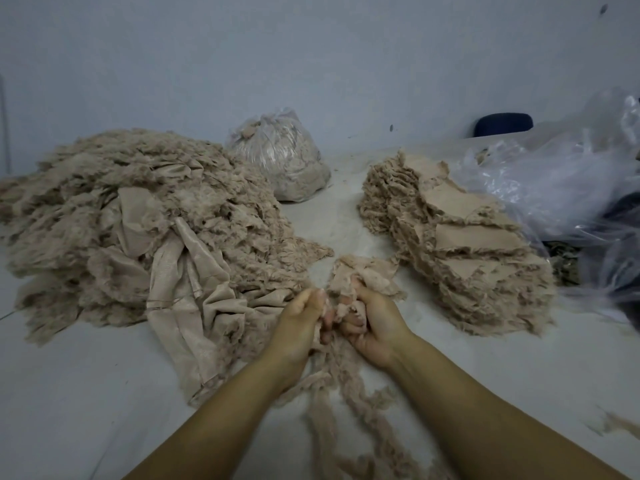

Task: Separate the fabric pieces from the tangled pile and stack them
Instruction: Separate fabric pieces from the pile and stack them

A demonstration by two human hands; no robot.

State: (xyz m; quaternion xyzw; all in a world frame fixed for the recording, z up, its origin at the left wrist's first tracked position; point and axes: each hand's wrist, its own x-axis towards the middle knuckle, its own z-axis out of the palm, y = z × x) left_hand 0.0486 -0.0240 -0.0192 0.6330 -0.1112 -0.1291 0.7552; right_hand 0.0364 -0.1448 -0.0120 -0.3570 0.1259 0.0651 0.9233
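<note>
A large tangled pile (138, 216) of beige frayed fabric fills the left of the table. On the right stands a neat stack (460, 237) of flat beige pieces. Between them, my left hand (299, 323) and my right hand (370, 323) both grip one crumpled fabric piece (363, 275), which sticks up above the fingers. Frayed strands (346, 403) hang down from the hands onto the table toward me. The fingers of both hands are curled into the cloth.
A tied clear bag (280, 157) stuffed with beige fabric sits at the back centre. Loose crumpled clear plastic (561, 181) lies at the right, behind the stack. A dark chair back (504, 123) shows by the wall. The grey table (104, 393) extends toward me.
</note>
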